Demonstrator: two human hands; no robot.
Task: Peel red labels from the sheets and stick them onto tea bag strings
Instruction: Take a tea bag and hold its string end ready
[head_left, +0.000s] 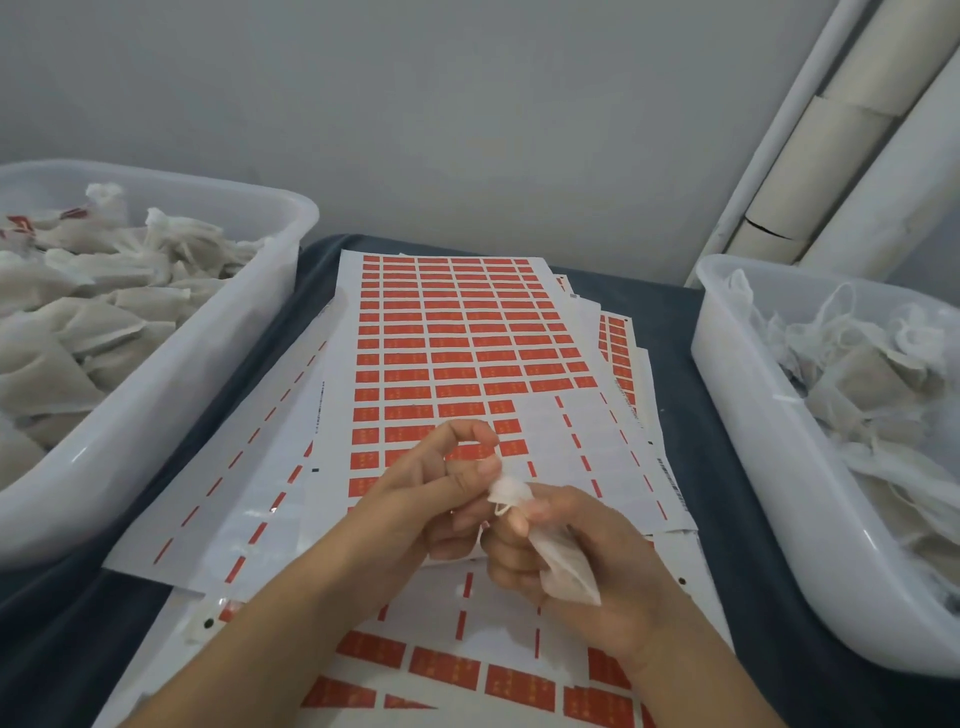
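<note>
The right hand (587, 551) was closed around a tea bag (558, 564), the bag's body lying across the palm and its gathered top (506, 491) sticking up between both hands. The left hand (441, 499) was partly closed, thumb and middle fingers pinching that top where a short loop of string (501, 509) showed, the forefinger curled up clear of it. Whether a label was on the string could not be told. Both hands hovered over the near part of the top label sheet (457, 338), whose lower right rows were already stripped bare. More sheets (467, 670) were fanned under it across the dark table (670, 312). A bin (171, 364) of tea bags stood close on the left and another bin (769, 431) close on the right, leaving only narrow strips of table beside the sheets.
</note>
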